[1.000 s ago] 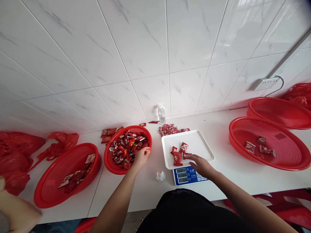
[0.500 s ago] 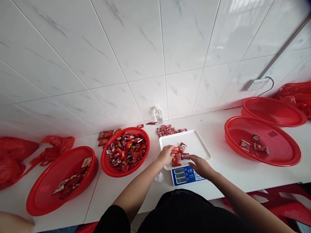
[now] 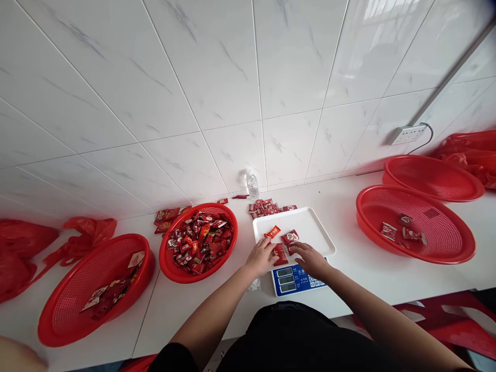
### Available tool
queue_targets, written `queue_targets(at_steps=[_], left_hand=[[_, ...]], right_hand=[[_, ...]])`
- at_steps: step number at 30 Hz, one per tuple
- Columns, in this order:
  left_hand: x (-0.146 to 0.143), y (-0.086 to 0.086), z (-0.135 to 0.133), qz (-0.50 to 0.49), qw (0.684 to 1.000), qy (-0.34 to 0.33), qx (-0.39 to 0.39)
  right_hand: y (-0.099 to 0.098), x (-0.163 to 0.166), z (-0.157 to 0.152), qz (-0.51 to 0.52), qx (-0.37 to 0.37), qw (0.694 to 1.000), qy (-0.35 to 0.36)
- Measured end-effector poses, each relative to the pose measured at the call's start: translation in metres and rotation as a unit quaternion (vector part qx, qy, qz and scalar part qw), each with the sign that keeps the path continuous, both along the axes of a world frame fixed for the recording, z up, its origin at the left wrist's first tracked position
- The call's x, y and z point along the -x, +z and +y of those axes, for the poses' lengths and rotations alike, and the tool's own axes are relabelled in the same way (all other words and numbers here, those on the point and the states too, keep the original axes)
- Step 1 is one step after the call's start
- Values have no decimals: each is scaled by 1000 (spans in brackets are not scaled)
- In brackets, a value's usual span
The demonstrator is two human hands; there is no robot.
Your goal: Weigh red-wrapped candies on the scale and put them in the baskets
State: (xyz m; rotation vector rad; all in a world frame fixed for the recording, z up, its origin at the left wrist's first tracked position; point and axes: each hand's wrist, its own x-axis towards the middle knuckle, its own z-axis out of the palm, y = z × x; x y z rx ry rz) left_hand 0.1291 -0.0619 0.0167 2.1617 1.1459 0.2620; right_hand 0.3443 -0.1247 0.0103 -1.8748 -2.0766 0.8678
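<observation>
My left hand (image 3: 262,256) lies over the near left edge of the white scale tray (image 3: 315,237), fingers apart, touching a large red packet (image 3: 280,253). From the other side my right hand (image 3: 312,260) reaches in with fingers stretched. Its fingertips are at a small dark red packet, partly hidden under them. Beyond the hands, an orange-red packet (image 3: 273,232) and a red-and-white packet (image 3: 290,236) lie loose on the tray. Below the tray is the blue scale panel (image 3: 298,279) with its displays.
Left of the scale stands a red basket (image 3: 165,266) full of red packets; another basket (image 3: 58,305) is farther left. Two red baskets, the nearer one (image 3: 368,212) holding a few packets, stand right. Behind the tray are small packets (image 3: 265,207) and a clear bottle (image 3: 252,185).
My left hand has let go of the orange-red packet and drawn back toward me. The packets on the tray now lie more spread out. My right hand has shifted slightly left.
</observation>
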Motion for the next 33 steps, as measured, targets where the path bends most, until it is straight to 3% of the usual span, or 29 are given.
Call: queue_targets(at_steps=[7, 12, 16, 23, 30, 33], left_hand=[[7, 10, -29, -106, 990, 83, 52], [16, 11, -48, -157, 964, 125, 173], [17, 16, -56, -198, 936, 146, 252], [1, 29, -59, -291, 824, 208, 439], [0, 22, -54, -398, 702, 313, 500], [4, 24, -49, -422, 663, 356, 506]], right_hand=[[-4, 4, 11, -1, 6, 1000, -14], [-2, 4, 12, 22, 18, 999, -31], [12, 15, 4, 79, 31, 996, -26], [43, 43, -11, 276, 54, 960, 6], [34, 35, -6, 198, 47, 978, 40], [30, 24, 10, 117, -2, 993, 4]])
